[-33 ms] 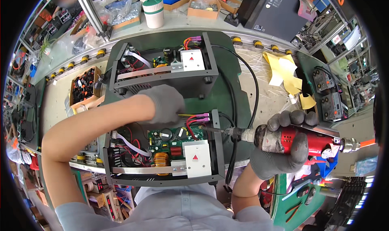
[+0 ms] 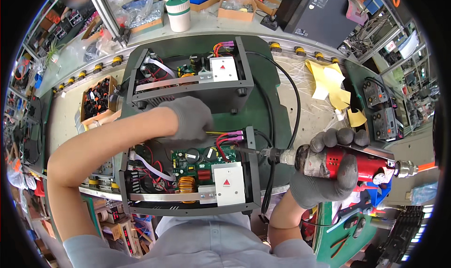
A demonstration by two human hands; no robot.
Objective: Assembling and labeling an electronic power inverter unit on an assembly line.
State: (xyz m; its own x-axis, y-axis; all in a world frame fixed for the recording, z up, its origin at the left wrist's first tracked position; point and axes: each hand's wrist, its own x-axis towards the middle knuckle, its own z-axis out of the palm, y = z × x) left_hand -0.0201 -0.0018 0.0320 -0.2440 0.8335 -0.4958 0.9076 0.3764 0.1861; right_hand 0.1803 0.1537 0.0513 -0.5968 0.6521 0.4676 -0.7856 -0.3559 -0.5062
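My right hand, in a grey glove, is wrapped round a red pneumatic screwdriver. Its long bit points left and reaches over the right side of the nearer open metal case. Inside that case are a green circuit board, a copper coil, a white plate and red wires with purple connectors. My left hand, also gloved, is curled above the case's far side, near a yellow wire. Its fingertips and anything in them are hidden.
A second open case stands behind, on the same green board. Black cables loop down the right side. A carton of small black parts lies at left; yellow paper lies at right. Beyond stands a white, green-lidded cup.
My left hand has shifted very slightly left. The screwdriver and both cases look unmoved.
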